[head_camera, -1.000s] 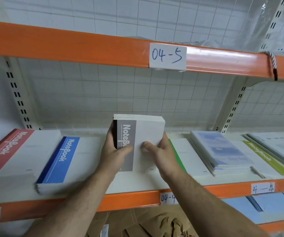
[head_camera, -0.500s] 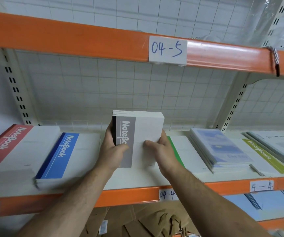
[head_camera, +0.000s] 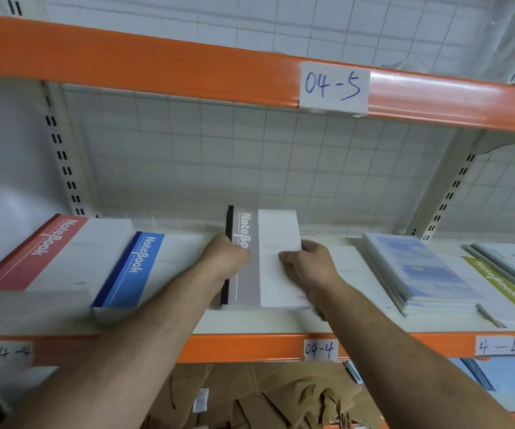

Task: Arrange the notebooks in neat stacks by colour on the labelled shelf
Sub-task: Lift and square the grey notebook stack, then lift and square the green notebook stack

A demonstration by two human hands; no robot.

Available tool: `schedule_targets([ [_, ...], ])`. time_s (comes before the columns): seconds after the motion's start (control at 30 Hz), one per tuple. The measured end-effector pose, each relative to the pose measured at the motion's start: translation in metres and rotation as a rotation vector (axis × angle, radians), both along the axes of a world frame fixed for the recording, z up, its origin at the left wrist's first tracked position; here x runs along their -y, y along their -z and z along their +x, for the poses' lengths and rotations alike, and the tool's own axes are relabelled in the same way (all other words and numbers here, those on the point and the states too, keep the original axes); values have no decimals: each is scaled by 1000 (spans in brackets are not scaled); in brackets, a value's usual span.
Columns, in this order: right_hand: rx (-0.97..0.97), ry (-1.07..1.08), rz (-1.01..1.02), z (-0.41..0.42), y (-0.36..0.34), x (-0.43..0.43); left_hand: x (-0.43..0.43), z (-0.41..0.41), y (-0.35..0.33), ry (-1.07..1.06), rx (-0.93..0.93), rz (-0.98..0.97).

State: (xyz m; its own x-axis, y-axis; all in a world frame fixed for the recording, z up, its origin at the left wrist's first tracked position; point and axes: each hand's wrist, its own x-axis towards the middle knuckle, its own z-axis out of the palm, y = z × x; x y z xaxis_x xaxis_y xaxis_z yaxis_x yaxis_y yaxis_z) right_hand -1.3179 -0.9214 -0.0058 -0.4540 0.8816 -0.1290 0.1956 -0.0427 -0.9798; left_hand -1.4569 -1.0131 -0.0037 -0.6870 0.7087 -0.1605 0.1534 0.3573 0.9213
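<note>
A stack of white notebooks with a grey band and black spine (head_camera: pixel 276 274) sits at the centre of the frame, held between both hands low over the white shelf board (head_camera: pixel 250 325). The frame does not show whether its underside rests fully on the board. The left hand (head_camera: pixel 228 258) grips the spine edge, with its thumb across the grey band covering part of the "NoteBook" lettering. The right hand (head_camera: pixel 309 269) clasps the opposite edge, with its thumb pressed on the white cover and its fingers curled round the side and underneath.

Left of centre lies a stack of blue-banded notebooks (head_camera: pixel 144 267), and a stack of red-banded notebooks (head_camera: pixel 64 252) lies further left. A white-covered notebook (head_camera: pixel 355 270) lies flat just right of the right hand. Beyond it is a pile of pale blue booklets (head_camera: pixel 420 270), and a green-banded notebook (head_camera: pixel 497 283) lies at the right edge.

The orange front beam (head_camera: pixel 250 346) carries a handwritten paper label "04-4" (head_camera: pixel 319 349) at lower centre. The orange beam above (head_camera: pixel 157 57) carries a label "04-5" (head_camera: pixel 333 86) at upper right. Crumpled brown cardboard (head_camera: pixel 250 394) shows below the shelf.
</note>
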Motion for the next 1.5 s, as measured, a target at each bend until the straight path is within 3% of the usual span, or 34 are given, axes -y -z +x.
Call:
schedule_targets([
  [0.13, 110, -3, -170, -5, 2, -1, 8, 7, -4, 121, -141, -233],
  [0.43, 245, -28, -136, -29, 23, 0, 16, 18, 2, 315, -482, -507],
  [0.73, 297, -94, -71, -49, 25, 8, 20, 9, 4, 362, -625, -505],
  [0.93, 649, -161, 207, -45, 14, 13, 18, 2, 6, 428, -805, -571],
  [1.07, 580, -103, 278, -31, 10, 15, 7, 7, 0, 459, -877, -589],
  [1.17, 575, -45, 357, -11, 3, 11, -8, 17, -7, 420, -825, -454],
  [1.33, 639, 90, 429, 33, -4, -10, -37, 46, -13, 395, -440, -235],
  [1.5, 648, 68, 455, 71, 0, -39, -65, 78, -2, 301, -118, -113],
])
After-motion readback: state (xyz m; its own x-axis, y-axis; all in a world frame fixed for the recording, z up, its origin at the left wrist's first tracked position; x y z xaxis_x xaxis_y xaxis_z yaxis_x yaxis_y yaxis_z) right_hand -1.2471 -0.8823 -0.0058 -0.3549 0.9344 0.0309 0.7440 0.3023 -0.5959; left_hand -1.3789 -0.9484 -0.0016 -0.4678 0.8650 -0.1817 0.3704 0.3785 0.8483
